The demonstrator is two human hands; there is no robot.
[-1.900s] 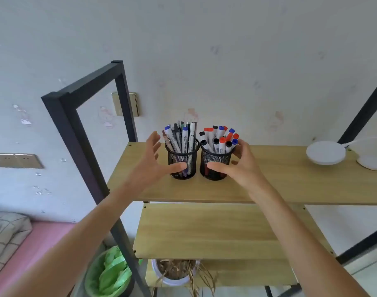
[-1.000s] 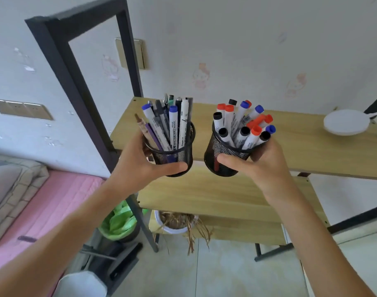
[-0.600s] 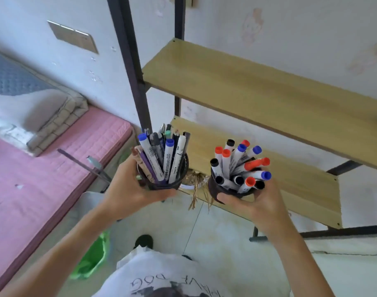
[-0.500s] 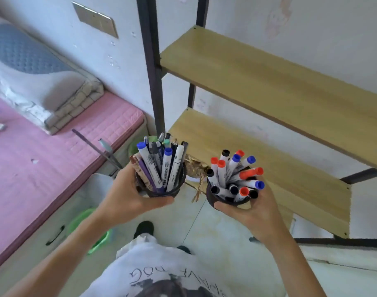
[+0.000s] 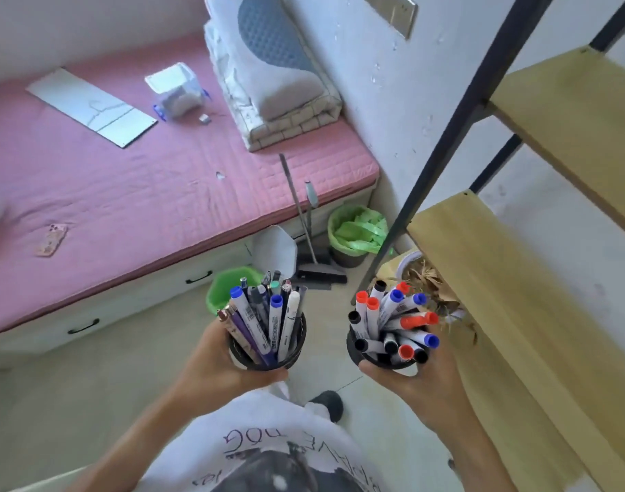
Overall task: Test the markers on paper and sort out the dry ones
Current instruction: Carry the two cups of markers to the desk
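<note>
A left hand (image 5: 218, 367) wraps a black cup (image 5: 268, 360) of pens; the right hand (image 5: 421, 381) wraps a cup of markers (image 5: 382, 360), left of a wooden shelf (image 5: 499, 314).

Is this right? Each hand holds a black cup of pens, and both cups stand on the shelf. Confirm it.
Not quite. Each hand does hold a black cup of pens, the left hand the left cup and the right hand the right cup, but the head view shows both cups held in the air over the floor, off the shelf.
</note>
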